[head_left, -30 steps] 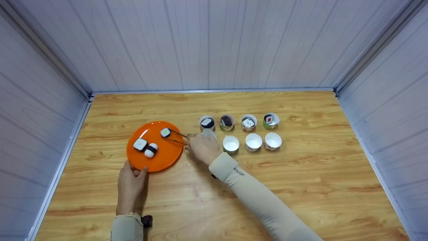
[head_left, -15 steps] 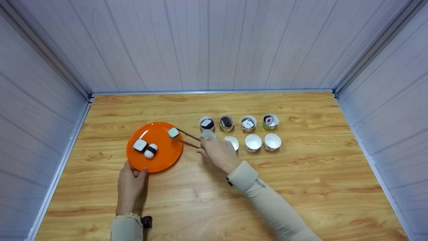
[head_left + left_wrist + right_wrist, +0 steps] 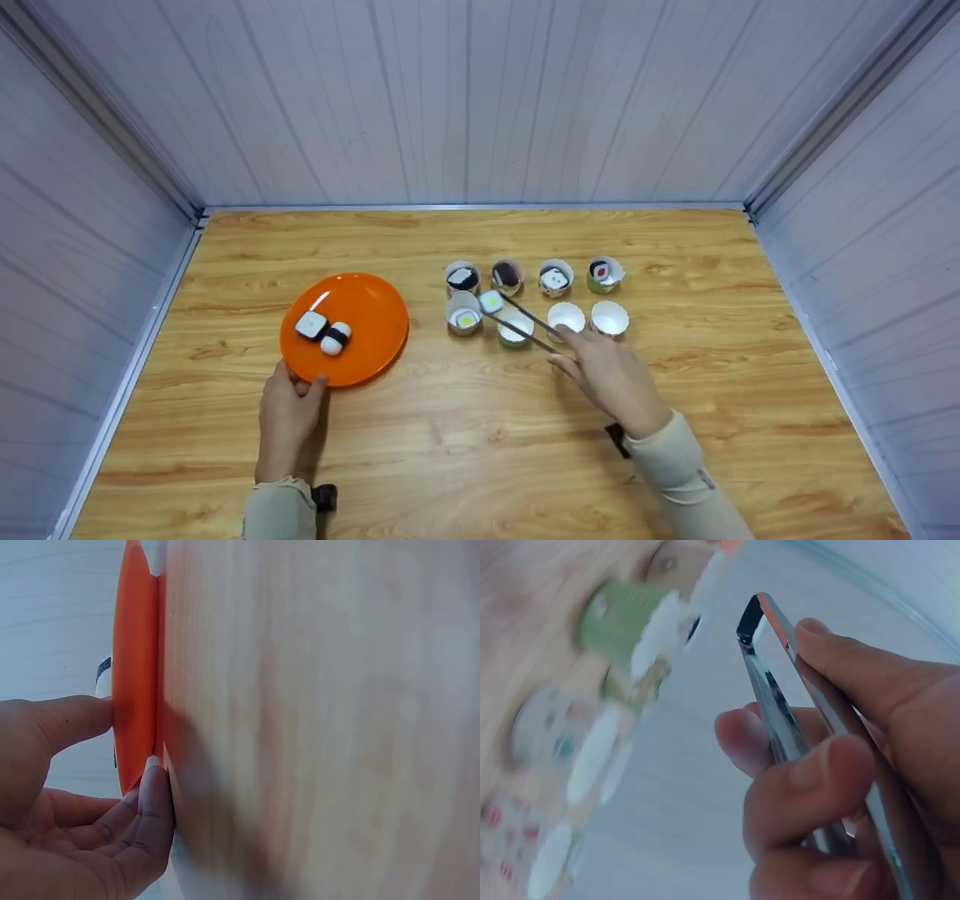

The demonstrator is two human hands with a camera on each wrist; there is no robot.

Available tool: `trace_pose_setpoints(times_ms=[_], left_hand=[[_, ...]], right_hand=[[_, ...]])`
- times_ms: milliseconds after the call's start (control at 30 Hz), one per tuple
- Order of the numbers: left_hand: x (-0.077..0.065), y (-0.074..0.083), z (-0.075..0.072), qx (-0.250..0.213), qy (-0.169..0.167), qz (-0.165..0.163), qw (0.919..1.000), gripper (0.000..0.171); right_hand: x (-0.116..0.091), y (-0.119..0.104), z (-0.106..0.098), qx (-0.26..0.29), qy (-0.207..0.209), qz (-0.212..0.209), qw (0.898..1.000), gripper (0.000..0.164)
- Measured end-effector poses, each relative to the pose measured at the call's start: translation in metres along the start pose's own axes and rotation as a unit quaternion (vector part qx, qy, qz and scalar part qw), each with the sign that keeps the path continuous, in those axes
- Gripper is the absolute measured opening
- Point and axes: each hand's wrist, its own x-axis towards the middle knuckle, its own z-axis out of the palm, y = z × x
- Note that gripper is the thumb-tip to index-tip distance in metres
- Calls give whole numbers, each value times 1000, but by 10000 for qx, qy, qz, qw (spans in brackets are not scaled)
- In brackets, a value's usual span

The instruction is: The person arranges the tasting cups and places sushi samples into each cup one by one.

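Observation:
My left hand (image 3: 289, 416) pinches the near-left rim of an orange plate (image 3: 375, 341). In the left wrist view its thumb presses the upper side and the fingers lie under the edge. On the plate are a white square sushi piece (image 3: 310, 325) and a white sushi piece with a black band (image 3: 336, 338). My right hand (image 3: 611, 375) holds metal tongs (image 3: 525, 334), thumb on one arm and fingers curled round the other. Between the tips sits a square sushi roll (image 3: 490, 301) with a yellow-green centre, raised over the left paper cups; in the right wrist view it appears dark-sided (image 3: 750, 619).
Paper cups stand in two rows. Every back-row cup, such as the green one (image 3: 606, 274), holds a sushi piece. The front-left cup (image 3: 463, 313) contains a roll with a yellow-green centre. White insides show in the other front cups (image 3: 609, 319). Panel walls (image 3: 472, 105) surround the wooden table (image 3: 450, 465).
My right hand has moved right with the tongs, carrying the sushi roll from the plate's right side to over the cups. My left hand has stayed on the plate's rim.

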Motion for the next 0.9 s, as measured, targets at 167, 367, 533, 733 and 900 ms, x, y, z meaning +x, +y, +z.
trace_pose_setpoints(times_ms=[167, 367, 533, 733, 900], left_hand=[[-1, -3, -2, 140, 124, 201, 9996, 54], [-1, -1, -1, 100, 38, 138, 9998, 50], [-1, -1, -1, 46, 40, 91, 9999, 49], [0, -1, -1, -27, -16, 10, 10000, 47], [-1, -1, 0, -64, -48, 4, 10000, 51]], right_hand=[[-15, 14, -3, -76, 17, 248, 9997, 40], [-23, 23, 4, -70, -297, 537, 9981, 38], [-23, 24, 10, 98, -719, 851, 9937, 30], [-21, 25, 15, 239, -943, 1051, 9897, 27], [-21, 26, 14, 266, -930, 1036, 9899, 27]])
